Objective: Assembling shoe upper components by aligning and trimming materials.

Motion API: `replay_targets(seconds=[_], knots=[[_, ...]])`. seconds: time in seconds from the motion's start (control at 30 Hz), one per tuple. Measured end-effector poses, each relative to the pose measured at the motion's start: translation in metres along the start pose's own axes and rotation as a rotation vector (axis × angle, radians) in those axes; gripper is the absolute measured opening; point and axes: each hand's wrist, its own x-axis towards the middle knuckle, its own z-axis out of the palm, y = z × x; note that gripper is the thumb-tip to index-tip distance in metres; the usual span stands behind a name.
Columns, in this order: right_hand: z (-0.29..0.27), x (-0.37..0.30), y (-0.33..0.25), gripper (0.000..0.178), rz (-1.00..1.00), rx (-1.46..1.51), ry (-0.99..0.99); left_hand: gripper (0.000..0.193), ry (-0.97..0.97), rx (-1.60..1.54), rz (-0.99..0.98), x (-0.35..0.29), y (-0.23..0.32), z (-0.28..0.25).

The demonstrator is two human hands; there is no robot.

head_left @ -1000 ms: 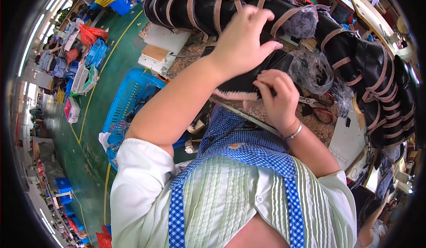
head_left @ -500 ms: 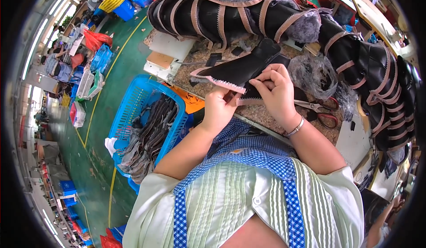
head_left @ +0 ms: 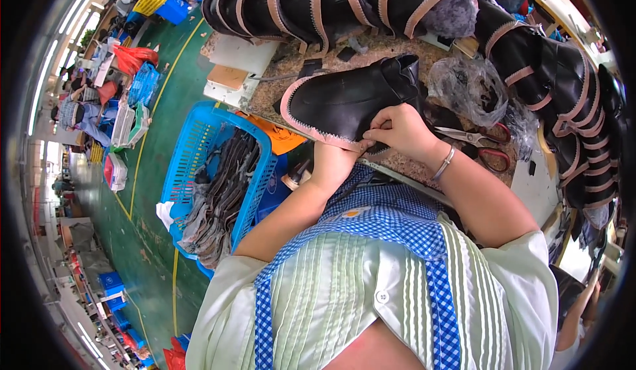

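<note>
A black boot upper [head_left: 344, 98] with a pink, zigzag-cut border lies spread out in front of me, its rounded toe part to the left. Under its near edge, my left hand [head_left: 333, 164] is closed on the border; most of its fingers are hidden beneath the upper. My right hand [head_left: 401, 131] pinches at the same edge, thumb and forefinger together, just right of the left fingertips. Whether a thread or scrap sits in that pinch is too small to tell. Red-handled scissors [head_left: 480, 146] lie on the speckled worktop right of my right hand.
A long row of stacked black boot uppers [head_left: 291, 9] curves round the far and right sides of the worktop [head_left: 411, 161]. Crumpled clear plastic [head_left: 467, 88] lies beside the scissors. At my left stands a blue basket [head_left: 175, 164] holding dark fur-lined pieces, near an orange cloth [head_left: 275, 135].
The boot upper has turned and opened out, its outer face and rounded border now showing. My left hand has shifted down under the edge, and my right hand has lowered beside it.
</note>
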Motion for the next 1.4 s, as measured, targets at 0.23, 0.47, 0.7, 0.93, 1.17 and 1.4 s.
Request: replay_targets(seconds=[0.23, 0.47, 0.7, 0.93, 1.17, 1.4], knots=[[0.005, -0.003, 0.004, 0.015, -0.122, -0.195, -0.026, 0.016, -0.103, -0.336, -0.429, -0.027, -0.006, -0.015], [0.006, -0.007, 0.0, 0.013, -0.12, -0.152, -0.069, 0.013, -0.103, -0.199, -0.251, -0.036, -0.021, -0.01], [0.011, -0.008, -0.003, 0.014, -0.125, -0.114, -0.101, 0.013, -0.08, -0.014, -0.151, -0.042, -0.011, -0.008], [0.011, -0.008, -0.002, 0.014, -0.191, -0.193, -0.118, 0.007, 0.059, 0.032, -0.106, -0.046, -0.002, -0.005], [0.012, -0.009, 0.0, 0.013, -0.278, -0.199, -0.079, 0.007, 0.089, 0.01, -0.065, -0.046, -0.006, -0.002], [0.0, -0.022, -0.018, 0.01, -0.687, -0.378, 0.33, 0.011, -0.042, 0.144, 0.022, -0.032, 0.016, -0.012]])
